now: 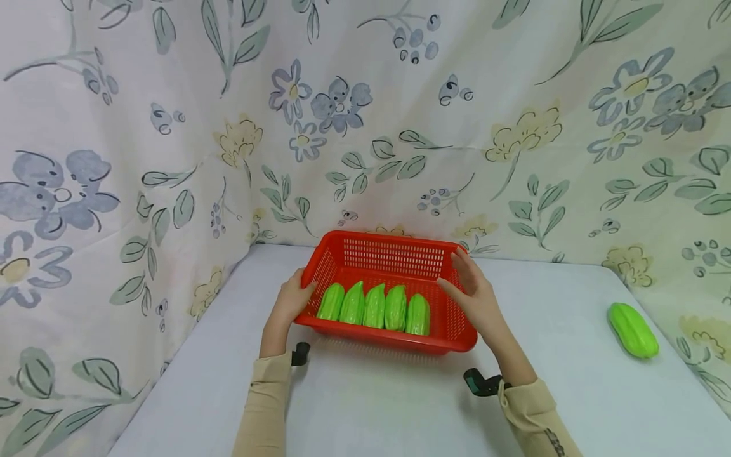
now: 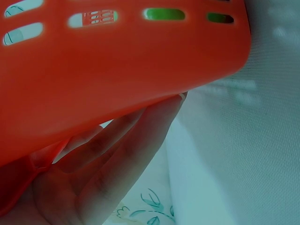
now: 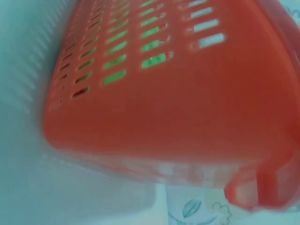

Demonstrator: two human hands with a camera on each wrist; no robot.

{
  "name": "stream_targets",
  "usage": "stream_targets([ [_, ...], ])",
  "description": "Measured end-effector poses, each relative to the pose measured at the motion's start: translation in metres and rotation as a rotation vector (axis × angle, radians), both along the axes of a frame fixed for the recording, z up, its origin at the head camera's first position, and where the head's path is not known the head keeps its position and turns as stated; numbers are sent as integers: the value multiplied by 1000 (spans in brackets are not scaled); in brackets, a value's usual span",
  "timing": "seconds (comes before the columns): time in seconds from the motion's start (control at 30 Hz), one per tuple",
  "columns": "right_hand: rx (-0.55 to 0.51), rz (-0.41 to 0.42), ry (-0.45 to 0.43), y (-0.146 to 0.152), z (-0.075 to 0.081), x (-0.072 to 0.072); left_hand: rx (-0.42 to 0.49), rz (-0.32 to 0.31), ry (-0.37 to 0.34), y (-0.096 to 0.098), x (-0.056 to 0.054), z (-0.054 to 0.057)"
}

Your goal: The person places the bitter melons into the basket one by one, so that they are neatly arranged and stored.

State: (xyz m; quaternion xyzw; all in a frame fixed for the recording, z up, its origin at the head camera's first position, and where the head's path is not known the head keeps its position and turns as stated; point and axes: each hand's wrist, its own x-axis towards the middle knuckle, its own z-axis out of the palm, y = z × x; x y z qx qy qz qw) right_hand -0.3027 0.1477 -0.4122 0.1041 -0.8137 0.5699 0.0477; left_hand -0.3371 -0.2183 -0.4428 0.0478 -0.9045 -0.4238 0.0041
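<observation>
A red plastic basket point(image 1: 394, 339) with slotted walls stands on the white table, wide side toward me. Inside, several bright green, ridged, gourd-like vegetables point(image 1: 374, 306) line up along its near wall. My left hand point(image 1: 292, 297) grips the basket's left end, thumb over the rim; in the left wrist view its fingers point(image 2: 136, 145) reach along the outside of the wall. At the right end, my right hand point(image 1: 476, 295) has its fingers spread and thumb apart, holding nothing; whether it touches the rim is unclear. The right wrist view shows the basket wall point(image 3: 187, 108), with no hand visible.
Another green gourd-like vegetable point(image 1: 634, 330) lies alone toward the table's right edge. A curtain point(image 1: 365, 190) with a flower pattern hangs behind the table and along its left side. Dark wrist-camera mounts point(image 1: 482, 383) sit by both wrists.
</observation>
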Motion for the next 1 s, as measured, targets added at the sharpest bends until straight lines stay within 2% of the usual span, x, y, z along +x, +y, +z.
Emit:
stream_targets([
  [0.33, 1, -55, 16, 15, 0, 3, -3, -3, 3, -1, -1, -1],
  [1.0, 83, -179, 17, 63, -9, 6, 6, -1, -9, -2, -2, -2],
])
